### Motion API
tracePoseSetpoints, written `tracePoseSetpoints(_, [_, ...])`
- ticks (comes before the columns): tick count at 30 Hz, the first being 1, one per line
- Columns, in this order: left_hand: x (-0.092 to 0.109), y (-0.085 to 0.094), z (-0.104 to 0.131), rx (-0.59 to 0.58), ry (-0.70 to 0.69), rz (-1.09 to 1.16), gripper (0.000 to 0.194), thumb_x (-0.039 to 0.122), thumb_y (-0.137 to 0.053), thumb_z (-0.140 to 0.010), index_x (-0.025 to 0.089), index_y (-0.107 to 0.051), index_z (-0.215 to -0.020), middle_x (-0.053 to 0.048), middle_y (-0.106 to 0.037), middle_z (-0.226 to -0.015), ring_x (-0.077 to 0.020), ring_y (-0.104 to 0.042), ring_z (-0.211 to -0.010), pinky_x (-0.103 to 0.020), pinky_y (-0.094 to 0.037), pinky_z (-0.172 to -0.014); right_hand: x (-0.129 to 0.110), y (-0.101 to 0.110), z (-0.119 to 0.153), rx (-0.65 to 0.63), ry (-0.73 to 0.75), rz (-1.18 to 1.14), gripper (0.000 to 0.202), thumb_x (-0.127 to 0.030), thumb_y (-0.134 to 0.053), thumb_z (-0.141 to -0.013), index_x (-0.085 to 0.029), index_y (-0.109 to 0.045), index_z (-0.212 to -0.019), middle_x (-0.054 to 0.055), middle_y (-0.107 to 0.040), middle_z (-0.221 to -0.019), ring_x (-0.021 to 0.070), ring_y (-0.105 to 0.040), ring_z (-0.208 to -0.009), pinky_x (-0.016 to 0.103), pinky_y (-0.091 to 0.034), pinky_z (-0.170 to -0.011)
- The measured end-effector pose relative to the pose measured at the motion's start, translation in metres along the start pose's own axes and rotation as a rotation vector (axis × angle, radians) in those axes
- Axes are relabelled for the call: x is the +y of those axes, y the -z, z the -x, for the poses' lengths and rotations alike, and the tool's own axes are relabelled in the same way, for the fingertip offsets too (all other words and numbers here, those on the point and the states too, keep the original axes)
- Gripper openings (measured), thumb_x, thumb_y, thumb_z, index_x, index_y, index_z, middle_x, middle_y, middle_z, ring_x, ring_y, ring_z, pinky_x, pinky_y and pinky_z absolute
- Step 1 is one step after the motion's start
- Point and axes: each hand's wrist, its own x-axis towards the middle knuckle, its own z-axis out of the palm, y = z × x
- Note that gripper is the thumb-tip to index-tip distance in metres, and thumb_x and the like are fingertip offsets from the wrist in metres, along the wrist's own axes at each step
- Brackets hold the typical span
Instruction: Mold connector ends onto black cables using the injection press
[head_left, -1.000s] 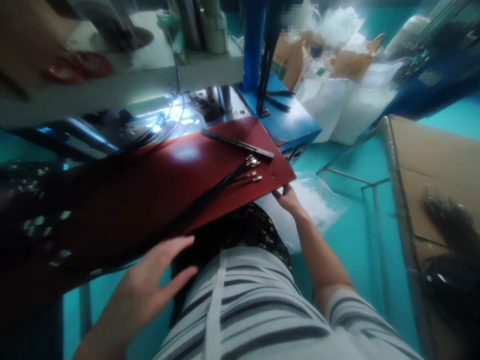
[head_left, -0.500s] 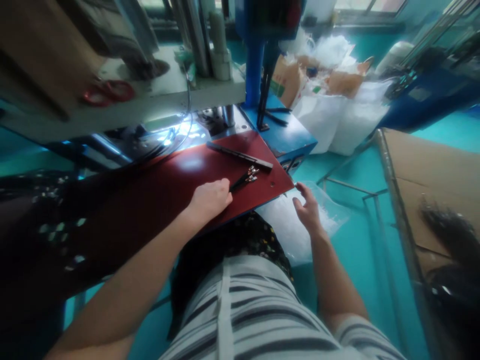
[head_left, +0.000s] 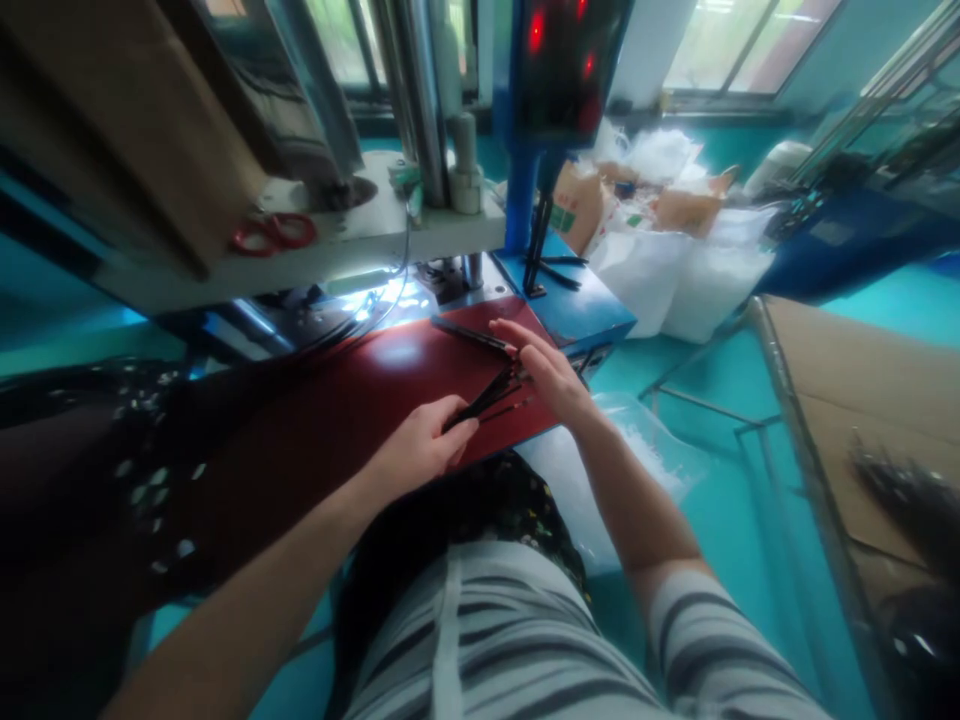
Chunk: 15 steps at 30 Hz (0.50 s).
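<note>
My left hand (head_left: 424, 445) is closed round a bundle of thin black cables (head_left: 489, 396) above the front edge of a dark red board (head_left: 352, 410). The cables fan out to the right, and their ends have small metal-looking tips. Over those ends reaches my right hand (head_left: 553, 380), its fingers stretched out. It partly covers the tips, and I cannot tell whether it touches them. Just beyond the cables lies a long dark bar (head_left: 469, 333), its right end close to my right fingertips.
A press-like machine (head_left: 435, 235) with red-handled scissors (head_left: 274, 233) on its ledge stands behind the board. Shiny black items (head_left: 150, 470) lie at the left. White sacks (head_left: 645, 270) stand at back right; a cardboard-topped table (head_left: 877, 390) is at the right.
My right hand has moved left from beside the board's corner to over the cable ends. My left hand keeps hold of the cables, which now fan out more. The view has tilted up slightly.
</note>
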Motion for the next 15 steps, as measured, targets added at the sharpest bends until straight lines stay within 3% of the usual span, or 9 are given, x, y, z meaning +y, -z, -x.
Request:
tracePoseSetpoints(2, [-0.001, 0.003, -0.005, 0.027, 0.015, -0.012, 0.019, 0.034, -0.050, -0.079, 0.016, -0.050, -0.074, 0.005, -0.050, -0.051, -0.0058, -0.043, -0.038, -0.017, -0.032, -0.038, -0.006, -0.008, -0.004, -0.012, -0.023, 0.042, 0.047, -0.050, -0.042, -0.088, -0.023, -0.052, -0.125, 0.002, -0.051, -0.132, 0.0204, -0.042, -0.125, 0.038, -0.032, -0.107])
tracePoseSetpoints(5, [0.002, 0.003, -0.016, -0.053, 0.032, 0.044, 0.019, 0.033, -0.051, -0.078, 0.016, -0.048, -0.071, 0.004, -0.051, -0.051, -0.0072, -0.045, -0.038, -0.018, -0.035, -0.039, -0.015, -0.015, -0.005, -0.097, -0.010, 0.102, 0.045, -0.046, -0.042, -0.089, -0.023, -0.050, -0.127, 0.002, -0.049, -0.134, 0.0200, -0.042, -0.125, 0.037, -0.032, -0.106])
tracePoseSetpoints(9, [0.009, -0.005, -0.031, -0.045, -0.039, 0.155, 0.019, 0.032, -0.050, -0.079, 0.016, -0.047, -0.070, 0.004, -0.049, -0.053, -0.0058, -0.041, -0.035, -0.018, -0.030, -0.035, -0.019, -0.014, -0.007, -0.222, 0.058, 0.179, 0.049, -0.048, -0.042, -0.089, -0.024, -0.045, -0.132, 0.002, -0.043, -0.139, 0.0198, -0.037, -0.129, 0.037, -0.027, -0.109])
tracePoseSetpoints(15, [0.014, -0.010, -0.043, -0.071, -0.062, 0.221, 0.019, 0.028, -0.051, -0.077, 0.014, -0.049, -0.063, 0.003, -0.046, -0.046, -0.0061, -0.041, -0.035, -0.019, -0.029, -0.037, -0.011, -0.018, -0.009, -0.237, 0.123, 0.259, 0.055, -0.051, -0.040, -0.088, -0.024, -0.040, -0.136, 0.004, -0.035, -0.144, 0.0195, -0.029, -0.134, 0.036, -0.022, -0.111])
